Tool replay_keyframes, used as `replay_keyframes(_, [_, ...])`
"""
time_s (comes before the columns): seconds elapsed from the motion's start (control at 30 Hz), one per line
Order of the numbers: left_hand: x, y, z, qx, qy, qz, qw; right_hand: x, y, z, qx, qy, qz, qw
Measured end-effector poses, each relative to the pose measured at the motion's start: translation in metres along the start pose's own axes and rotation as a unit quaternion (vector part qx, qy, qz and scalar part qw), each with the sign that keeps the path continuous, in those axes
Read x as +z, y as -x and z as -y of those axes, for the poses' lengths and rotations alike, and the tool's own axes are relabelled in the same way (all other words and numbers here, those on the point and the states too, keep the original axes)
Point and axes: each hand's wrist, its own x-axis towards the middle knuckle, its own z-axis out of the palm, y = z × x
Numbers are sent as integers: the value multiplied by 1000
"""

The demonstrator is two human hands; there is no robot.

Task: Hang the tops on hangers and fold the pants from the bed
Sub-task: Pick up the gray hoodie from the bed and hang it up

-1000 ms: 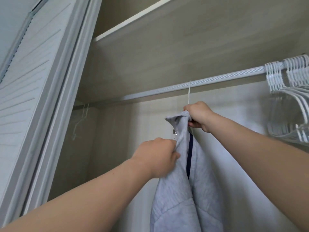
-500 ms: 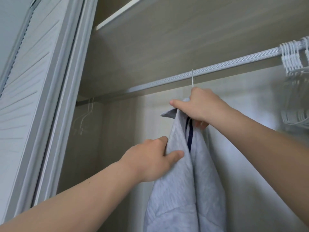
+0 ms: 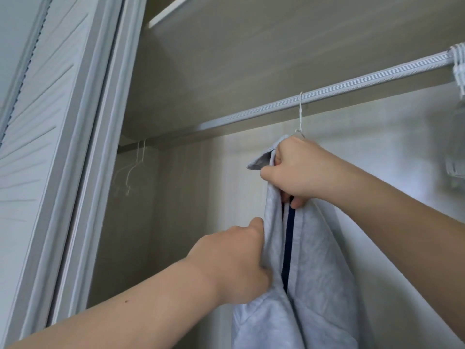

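Top: our light grey zip-front fabric top [image 3: 324, 285] hangs inside the closet below the rail. Its dark navy zip strip [image 3: 288, 245] runs down between the two front panels.
Hanger: the thin white hanger hook [image 3: 300, 109] sits over the ribbed white closet rail [image 3: 364, 80], as it did a second ago. The rest of the hanger is hidden in the fabric.
Right hand: our right hand [image 3: 299, 170] holds the collar just below the hook, fingers curled round the bunched cloth. Half a second ago one digit lay stretched along the collar edge; now it is tucked against the cloth.
Left hand: our left hand [image 3: 231, 263] has moved a little lower down the left front panel. Its fingers were spread flatter half a second ago and are now clenched on that edge again.
Meaning: we judge the hanging itself done, and we are only tugging the fronts straight so the top falls evenly.
Left to do: release both hands. The remaining clothes are out of view.
Nearby: a bunch of spare white hangers [image 3: 458, 59] at the rail's right end, well apart from this one.
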Motion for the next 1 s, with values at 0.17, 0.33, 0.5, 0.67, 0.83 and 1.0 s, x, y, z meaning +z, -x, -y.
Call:
replay_keyframes(0.17, [-2,0,27,-22,-11,15,1000,25,-14,5,-65,2,-36,997])
replay_keyframes(0.33, [-1,1,57,-59,-20,21,998,53,-35,14,-92,-30,-31,995])
replay_keyframes(0.5, [-1,-1,87,-95,-40,11,995,85,-57,28,-107,-125,-6,986])
replay_keyframes(0.67, [0,-7,120,-146,-85,16,985,124,-86,45,-118,-183,22,976])
replay_keyframes(0.83, [1,-20,145,-195,-137,47,970,171,-125,67,-119,-192,47,973])
replay_keyframes(1.0, [4,-38,164,-228,-148,62,960,210,-160,92,-101,-227,80,965])
